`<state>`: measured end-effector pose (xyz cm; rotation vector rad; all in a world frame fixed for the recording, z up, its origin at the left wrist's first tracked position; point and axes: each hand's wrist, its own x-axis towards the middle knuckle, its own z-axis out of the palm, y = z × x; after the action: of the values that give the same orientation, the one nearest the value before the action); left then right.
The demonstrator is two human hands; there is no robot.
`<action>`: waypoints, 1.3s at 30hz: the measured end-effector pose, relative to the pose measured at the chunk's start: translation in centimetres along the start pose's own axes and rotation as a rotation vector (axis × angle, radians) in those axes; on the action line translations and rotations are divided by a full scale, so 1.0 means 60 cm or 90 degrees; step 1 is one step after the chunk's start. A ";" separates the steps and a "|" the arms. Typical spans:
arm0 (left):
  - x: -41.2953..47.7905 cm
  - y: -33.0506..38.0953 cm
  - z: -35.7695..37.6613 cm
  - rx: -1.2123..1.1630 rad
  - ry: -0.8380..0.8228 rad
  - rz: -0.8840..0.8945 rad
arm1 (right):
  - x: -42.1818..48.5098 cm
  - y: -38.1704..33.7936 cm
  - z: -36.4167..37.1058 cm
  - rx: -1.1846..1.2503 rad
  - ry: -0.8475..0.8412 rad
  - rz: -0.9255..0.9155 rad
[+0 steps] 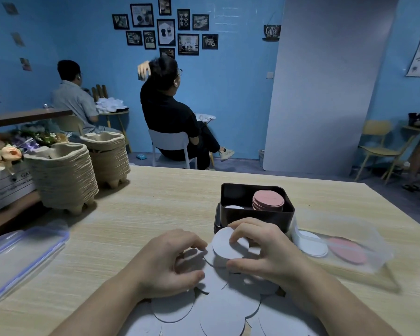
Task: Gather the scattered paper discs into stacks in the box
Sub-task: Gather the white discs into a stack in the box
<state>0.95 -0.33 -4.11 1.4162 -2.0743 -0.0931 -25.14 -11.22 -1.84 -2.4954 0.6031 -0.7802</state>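
So the discs point(218, 309) are thin, flat white paper circles, overlapping loosely on the table point(155, 202) right at the near edge. Right hand point(264, 248) has fingers and thumb curled round a short stack point(228, 246) of them, just in front of the black box point(260, 215). Left hand point(170, 260) sits curled on the pile, can't tell if it's actually pinching one. Box holds a pink stack point(268, 200) plus one white disc point(234, 207). Clear tub point(374, 238) lies right of it.

There were a left hand point(170, 260) and right hand point(264, 246); one box point(255, 213); one pink stack point(268, 200); two tray stacks point(63, 180) point(108, 158); one tub point(383, 258); one lid point(22, 253); white discs point(228, 309) overlapped beyond counting.
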 end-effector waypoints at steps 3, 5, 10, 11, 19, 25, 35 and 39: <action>0.002 0.007 0.001 0.011 -0.041 0.004 | -0.008 0.002 -0.014 -0.006 -0.015 0.008; 0.003 0.010 0.000 0.012 -0.053 -0.004 | -0.013 0.001 -0.023 -0.034 -0.027 0.003; 0.016 0.006 0.006 0.000 -0.057 -0.019 | -0.016 -0.001 -0.034 -0.070 -0.030 0.005; 0.018 0.006 0.007 0.000 -0.064 -0.027 | -0.015 0.000 -0.034 -0.069 -0.028 0.004; 0.024 -0.002 0.021 0.005 -0.069 -0.041 | -0.022 0.014 -0.029 -0.038 -0.030 0.017; 0.026 -0.007 0.025 -0.019 -0.043 -0.063 | -0.029 0.017 -0.022 0.003 -0.020 0.031; 0.012 -0.006 0.010 -0.075 0.126 -0.098 | -0.034 0.017 -0.017 -0.019 0.004 0.044; 0.019 0.003 0.012 -0.067 0.135 -0.049 | -0.033 0.013 -0.010 -0.023 -0.021 0.043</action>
<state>0.14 -1.43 -4.13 1.3804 -1.8171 -0.0785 -27.17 -11.01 -2.66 -2.5023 0.6911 -0.7071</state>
